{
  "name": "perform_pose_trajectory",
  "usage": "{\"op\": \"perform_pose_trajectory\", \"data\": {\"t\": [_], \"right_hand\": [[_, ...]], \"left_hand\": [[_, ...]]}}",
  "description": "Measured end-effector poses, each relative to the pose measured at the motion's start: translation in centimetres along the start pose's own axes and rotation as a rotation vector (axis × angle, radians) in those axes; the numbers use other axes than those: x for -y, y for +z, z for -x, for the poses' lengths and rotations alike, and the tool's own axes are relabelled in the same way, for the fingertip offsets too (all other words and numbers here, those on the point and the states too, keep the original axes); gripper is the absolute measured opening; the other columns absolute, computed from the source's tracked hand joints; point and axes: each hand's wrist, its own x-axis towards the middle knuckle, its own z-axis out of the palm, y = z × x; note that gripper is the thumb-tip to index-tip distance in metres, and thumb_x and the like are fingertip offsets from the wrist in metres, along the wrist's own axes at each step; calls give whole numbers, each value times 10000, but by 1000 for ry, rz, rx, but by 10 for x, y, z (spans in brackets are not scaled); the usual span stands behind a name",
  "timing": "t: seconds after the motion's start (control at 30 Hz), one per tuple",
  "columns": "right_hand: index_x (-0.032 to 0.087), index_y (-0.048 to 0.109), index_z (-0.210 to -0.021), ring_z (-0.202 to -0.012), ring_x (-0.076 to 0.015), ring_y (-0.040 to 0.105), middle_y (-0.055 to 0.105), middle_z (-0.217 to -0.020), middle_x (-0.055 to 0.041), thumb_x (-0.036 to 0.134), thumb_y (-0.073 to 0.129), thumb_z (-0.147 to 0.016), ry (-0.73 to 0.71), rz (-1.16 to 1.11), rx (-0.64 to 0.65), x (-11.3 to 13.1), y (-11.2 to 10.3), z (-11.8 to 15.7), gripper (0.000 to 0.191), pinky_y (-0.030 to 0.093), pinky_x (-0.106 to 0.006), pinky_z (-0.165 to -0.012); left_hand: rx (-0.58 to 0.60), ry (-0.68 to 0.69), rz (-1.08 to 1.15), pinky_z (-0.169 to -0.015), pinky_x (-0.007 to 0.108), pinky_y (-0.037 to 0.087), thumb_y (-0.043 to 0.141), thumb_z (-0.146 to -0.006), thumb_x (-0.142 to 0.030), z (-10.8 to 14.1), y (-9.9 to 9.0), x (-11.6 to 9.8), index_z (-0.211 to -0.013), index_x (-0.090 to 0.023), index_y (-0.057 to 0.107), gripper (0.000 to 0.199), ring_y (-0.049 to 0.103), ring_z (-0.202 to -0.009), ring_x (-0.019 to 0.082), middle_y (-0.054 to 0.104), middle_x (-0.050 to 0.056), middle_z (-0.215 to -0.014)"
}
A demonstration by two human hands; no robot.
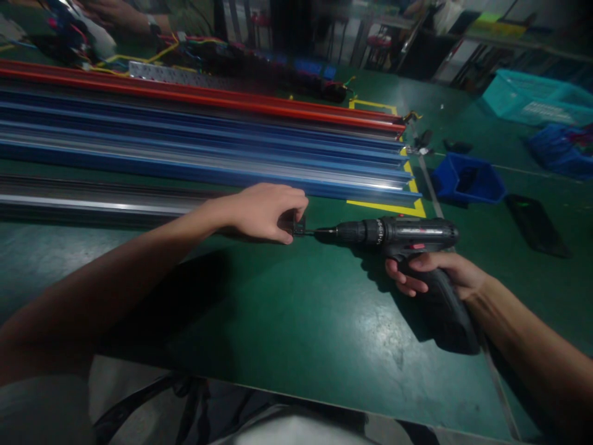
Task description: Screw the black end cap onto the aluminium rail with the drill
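Note:
My right hand (430, 272) is wrapped round the grip of a black cordless drill (407, 233), which points left. The drill's bit reaches a small black end piece (299, 227) at the end of a dark metal profile (115, 201). Around that end my left hand (269, 213) is closed, thumb below and fingers above, gripping the end piece. The palm hides part of the profile's end. Beyond it lie several blue profiles (259, 164) and a red profile (231, 93), side by side.
Right of the profiles stand a blue bin (470, 178) and a dark phone-like slab (537, 224). A turquoise basket (537, 99) sits farther back. Yellow tape (389, 207) marks the green table (296, 309). Across the table, another person's hand (115, 15) is near wiring.

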Motion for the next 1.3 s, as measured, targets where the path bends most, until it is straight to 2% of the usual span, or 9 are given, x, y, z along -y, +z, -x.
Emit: {"op": "perform_pose_trajectory", "data": {"t": [0.17, 0.63, 1.3], "right_hand": [[94, 864, -1070, -593, -102, 610, 758, -895, -85, 279, 789, -885, -4, 3, 16, 0, -1, -1, 272, 619, -273, -698], [115, 860, -1082, -584, -98, 575, 739, -911, -75, 288, 775, -902, -3, 27, 25, -2, -4, 0, 264, 607, -272, -706], [100, 857, -1119, -616, -104, 616, 763, -930, -83, 272, 788, -905, -9, -17, 45, -4, -5, 0, 282, 628, -290, -749]], "left_hand": [[-11, 11, 7, -750, 332, 363, 814, -817, -438, 0, 1, 1, -994, -247, 633, 317, 628, -956, 226, 691, 19, -1054], [-11, 19, -4, -760, 332, 374, 803, -833, -475, 1, 2, 3, -1006, -251, 630, 331, 632, -970, 233, 691, 26, -1067], [-6, -2, -3, -767, 334, 369, 809, -839, -473, 2, 0, 1, -1007, -246, 645, 327, 631, -974, 238, 698, 26, -1074]]}}
